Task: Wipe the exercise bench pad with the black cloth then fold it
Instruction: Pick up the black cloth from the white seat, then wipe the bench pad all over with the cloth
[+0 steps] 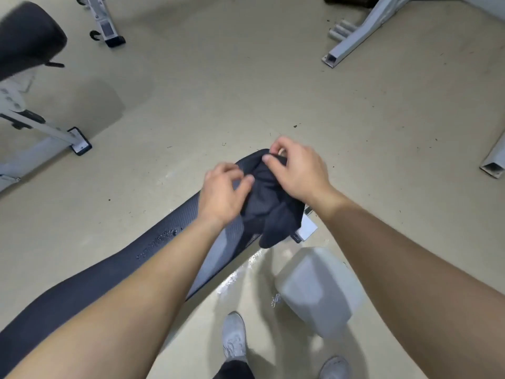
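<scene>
One long bench pad [169, 236] fills my view: dark, padded, finely ribbed, rounded at the far end, with a few beads of water glinting on its skin. Bunched on that far end lies the black cloth [270, 212], soft and rumpled, one corner drooping off the near edge toward a cloudy plastic jug [317, 291] on the wet beige floor [246, 91]. I read the wiping as about done and the folding as just starting. The left hand [222, 190] has its fingers curled, thumb and forefinger seemingly nipping a crease on the cloth's left side. The right hand [297, 170] pinches the far edge between thumb and fingertips. Next, I'd say, lift that edge and spread the bundle flat to find its corners — limp fabric, so both pinches need to be firm.
</scene>
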A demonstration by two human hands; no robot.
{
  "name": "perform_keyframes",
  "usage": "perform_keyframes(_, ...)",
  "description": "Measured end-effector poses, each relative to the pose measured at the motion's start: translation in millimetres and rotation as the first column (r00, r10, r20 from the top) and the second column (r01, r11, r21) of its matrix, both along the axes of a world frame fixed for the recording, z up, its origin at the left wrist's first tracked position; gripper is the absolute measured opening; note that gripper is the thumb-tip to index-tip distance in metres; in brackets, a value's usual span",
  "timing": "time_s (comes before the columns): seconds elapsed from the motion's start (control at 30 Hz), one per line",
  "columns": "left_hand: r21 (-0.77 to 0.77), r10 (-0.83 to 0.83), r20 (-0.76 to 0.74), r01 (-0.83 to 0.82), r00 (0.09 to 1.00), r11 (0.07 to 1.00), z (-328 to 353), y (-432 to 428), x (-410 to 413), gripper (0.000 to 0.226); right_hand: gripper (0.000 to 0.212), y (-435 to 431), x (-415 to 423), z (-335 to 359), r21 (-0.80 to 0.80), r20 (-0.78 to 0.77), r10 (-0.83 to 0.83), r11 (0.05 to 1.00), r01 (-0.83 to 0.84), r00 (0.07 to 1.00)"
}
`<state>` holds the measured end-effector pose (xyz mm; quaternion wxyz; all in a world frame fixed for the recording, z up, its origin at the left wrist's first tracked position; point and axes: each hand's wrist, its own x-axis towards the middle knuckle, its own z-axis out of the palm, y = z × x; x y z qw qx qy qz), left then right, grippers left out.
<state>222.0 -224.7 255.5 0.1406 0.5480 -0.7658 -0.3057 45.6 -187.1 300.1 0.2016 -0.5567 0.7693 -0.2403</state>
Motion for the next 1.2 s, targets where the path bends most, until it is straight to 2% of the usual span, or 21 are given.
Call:
perform_keyframes(0.07, -0.128, 0.035, -0.038, -0.040, 0.999, 0.991, 19.3, -40.5, 4.3, 0.034, 0.026, -29.4, -1.7, 22.2, -0.027, -0.088, -0.063, 0.998, 0.061, 0.994)
perform_keyframes(0.2, -0.351, -0.016, -0.089, -0.016, 0.996, 0.936, 45.2, -89.3, -2.5, 0.032, 0.039, -60.9, -1.4, 37.2, -0.157, -0.126, -0.144, 0.980, 0.124, 0.982)
perform_keyframes(0.3, -0.436, -0.081, 0.035, 0.088, 0.996, 0.895, 32.5, -93.3, 0.3, 0.029, 0.042, -59.5, 1.1, 16.2, -0.192, -0.095, -0.166, 0.971, 0.145, 0.982)
perform_keyframes(0.4, -0.451, -0.206, 0.247, 0.300, 0.947, 0.841, -21.0, -87.1, 16.2, 0.026, 0.043, -47.9, 5.2, -42.4, -0.086, -0.098, -0.117, 0.990, 0.109, 0.988)
perform_keyframes(0.47, -0.408, -0.278, 0.391, 0.436, 0.878, 0.802, -68.5, -78.9, 27.7, 0.025, 0.041, -35.6, 12.8, -96.9, -0.008, -0.063, -0.057, 0.998, 0.056, 0.996)
perform_keyframes(0.57, -0.207, -0.366, 0.587, 0.570, 0.723, 0.795, -137.5, -62.7, 45.9, 0.022, 0.038, -14.1, 25.9, -182.6, 0.085, 0.003, 0.070, 0.994, -0.070, 0.998)
perform_keyframes(0.63, -0.061, -0.434, 0.651, 0.613, 0.623, 0.788, -174.8, -48.2, 57.4, 0.021, 0.035, 2.1, 37.0, -231.1, 0.245, 0.076, 0.171, 0.952, -0.184, 0.982)
perform_keyframes(0.7, 0.060, -0.497, 0.668, 0.626, 0.553, 0.777, -201.2, -30.2, 61.2, 0.032, 0.027, 16.6, 47.9, -262.0, 0.358, 0.172, 0.196, 0.901, -0.247, 0.965)
perform_keyframes(0.77, 0.116, -0.509, 0.640, 0.582, 0.576, 0.805, -215.2, -16.3, 60.2, 0.047, 0.024, 22.3, 53.6, -279.4, 0.307, 0.124, 0.206, 0.922, -0.235, 0.971)
perform_keyframes(0.83, 0.079, -0.445, 0.546, 0.485, 0.710, 0.871, -222.0, -12.0, 50.7, 0.054, 0.023, 15.2, 48.1, -294.3, 0.171, -0.027, 0.186, 0.969, -0.178, 0.982)
perform_keyframes(0.9, -0.030, -0.307, 0.405, 0.348, 0.861, 0.937, -231.6, -13.7, 35.2, 0.046, 0.033, -1.6, 34.9, -307.5, 0.104, -0.197, 0.150, 0.986, -0.131, 0.969)
perform_keyframes(0.97, -0.080, -0.138, 0.342, 0.175, 0.930, 0.981, -245.8, -21.2, 12.8, 0.038, 0.050, -23.7, 17.3, -320.7, 0.140, -0.303, 0.140, 0.985, -0.101, 0.943)
perform_keyframes(1.03, -0.018, -0.050, 0.397, 0.062, 0.916, 0.998, -261.1, -26.8, -9.7, 0.052, 0.064, -39.6, 1.1, -333.8, 0.229, -0.352, 0.212, 0.964, -0.136, 0.912)
perform_keyframes(1.1, 0.049, -0.047, 0.476, 0.027, 0.878, 0.998, -281.0, -31.6, -27.6, 0.064, 0.071, -52.1, -12.3, -346.8, 0.322, -0.370, 0.324, 0.924, -0.207, 0.871)
perform_keyframes(1.2, 0.014, -0.014, 0.528, 0.008, 0.849, 1.000, -306.0, -47.1, -44.7, 0.069, 0.072, -73.2, -25.2, -359.1, 0.332, -0.394, 0.368, 0.912, -0.243, 0.842)
